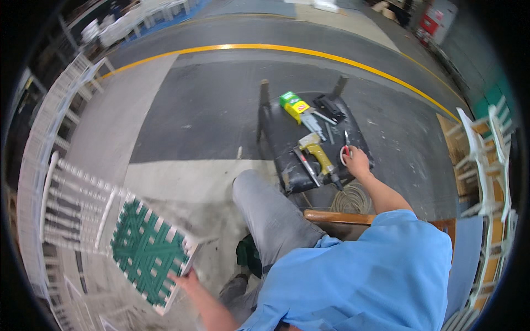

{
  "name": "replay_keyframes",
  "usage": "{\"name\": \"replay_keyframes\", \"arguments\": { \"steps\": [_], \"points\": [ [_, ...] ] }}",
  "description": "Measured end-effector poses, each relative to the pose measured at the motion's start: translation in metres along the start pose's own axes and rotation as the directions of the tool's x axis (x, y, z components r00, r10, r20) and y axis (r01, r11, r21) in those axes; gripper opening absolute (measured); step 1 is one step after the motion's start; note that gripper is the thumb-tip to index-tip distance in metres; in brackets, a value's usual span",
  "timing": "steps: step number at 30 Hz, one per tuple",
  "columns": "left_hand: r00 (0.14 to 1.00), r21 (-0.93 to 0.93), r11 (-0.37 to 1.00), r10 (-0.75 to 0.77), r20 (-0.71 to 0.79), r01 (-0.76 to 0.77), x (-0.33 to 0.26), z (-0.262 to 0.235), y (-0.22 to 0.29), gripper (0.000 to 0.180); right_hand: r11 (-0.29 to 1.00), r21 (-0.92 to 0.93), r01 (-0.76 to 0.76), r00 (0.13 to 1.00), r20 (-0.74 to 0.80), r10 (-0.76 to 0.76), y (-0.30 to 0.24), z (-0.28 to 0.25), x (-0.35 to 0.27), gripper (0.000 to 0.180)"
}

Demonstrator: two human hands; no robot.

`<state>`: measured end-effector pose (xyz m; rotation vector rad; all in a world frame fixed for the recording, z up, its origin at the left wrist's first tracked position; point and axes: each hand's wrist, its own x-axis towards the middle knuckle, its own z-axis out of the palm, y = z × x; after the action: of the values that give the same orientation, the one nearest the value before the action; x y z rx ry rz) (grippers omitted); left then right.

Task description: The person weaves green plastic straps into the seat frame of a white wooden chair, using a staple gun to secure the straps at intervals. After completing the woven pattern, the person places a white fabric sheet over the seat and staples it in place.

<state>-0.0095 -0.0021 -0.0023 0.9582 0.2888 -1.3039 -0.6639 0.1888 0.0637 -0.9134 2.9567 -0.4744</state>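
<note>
At the lower left, my left hand (186,280) grips the seat edge of a white chair (103,220) with a spindle back. Green webbing (148,251) is woven across its seat. My right hand (358,161) is closed around the red and white handles of a pair of scissors (346,137), blades pointing away from me. They are over the right side of a worn black padded stool (279,135). Beside them on the stool lies a yellow staple gun (319,155), with a slim red and grey tool (307,167) to its left.
Farther back on the stool are a green and yellow box (294,105), grey staple strips (313,126) and a black object (331,108). Coiled hose (353,199) lies behind a wooden rail (338,217). White chairs stand stacked at left (41,149) and right (480,160).
</note>
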Motion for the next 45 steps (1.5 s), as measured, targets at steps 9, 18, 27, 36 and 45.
{"name": "replay_keyframes", "arguments": {
  "steps": [9,18,27,36,45],
  "points": [
    [0.988,-0.410,0.902,-0.153,-0.006,0.138,-0.048,-0.022,-0.098,0.051,0.894,-0.016,0.447,0.892,-0.069,-0.447,-0.060,-0.005,0.020,0.040],
    [0.831,0.627,0.777,-0.382,0.405,0.051,-0.194,-0.025,-0.044,0.056,0.607,0.073,0.791,0.609,-0.004,-0.793,-0.197,0.007,0.020,0.048],
    [0.401,0.855,0.471,0.841,-0.363,-0.215,-0.292,-0.324,0.084,0.015,0.311,0.205,0.928,0.317,0.000,-0.948,-0.372,0.033,-0.042,0.043],
    [0.501,0.841,0.098,0.765,-0.406,0.532,-0.302,-0.451,0.076,0.026,0.150,0.311,0.938,0.128,0.092,-0.988,-0.406,0.033,-0.120,0.039],
    [0.459,0.833,0.106,0.793,-0.401,0.543,-0.312,-0.461,0.048,0.025,0.283,0.409,0.868,0.212,0.209,-0.955,-0.391,0.036,-0.122,0.036]
  ]
}}
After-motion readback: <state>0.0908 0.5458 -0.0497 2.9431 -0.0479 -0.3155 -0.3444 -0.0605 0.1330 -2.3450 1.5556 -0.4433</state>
